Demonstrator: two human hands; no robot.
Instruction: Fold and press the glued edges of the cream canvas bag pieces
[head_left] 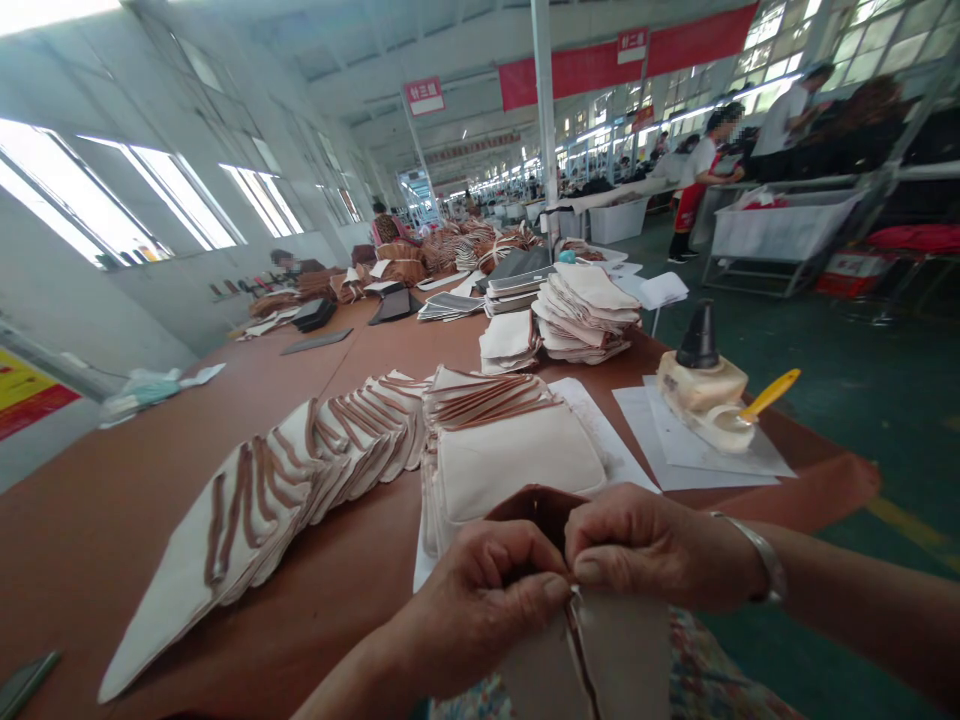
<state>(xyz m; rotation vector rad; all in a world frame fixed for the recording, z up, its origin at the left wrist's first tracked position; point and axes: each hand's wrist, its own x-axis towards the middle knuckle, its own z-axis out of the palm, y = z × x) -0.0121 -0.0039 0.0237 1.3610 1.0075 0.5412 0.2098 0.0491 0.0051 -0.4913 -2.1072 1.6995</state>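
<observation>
Low in the head view, my left hand (487, 600) and my right hand (649, 545) meet with thumbs and fingers pinched on a cream panel (628, 645) with a brown upper part. A dark slit or seam runs down the panel below my fingertips; its lower end leaves the picture. My right wrist wears a silver bangle (761, 555). Just beyond my hands lies a stack of cream panels (517, 465) with brown strips. To its left, similar panels (247, 510) are fanned out in an overlapping row.
Right of the stack, a block-like container with a black nozzle (699, 340) and a yellow-handled brush (772, 393) rest on white paper (705, 475). More piles (585, 310) stand farther along the brown table (360, 620). Co-workers and white bins (780, 230) are beyond.
</observation>
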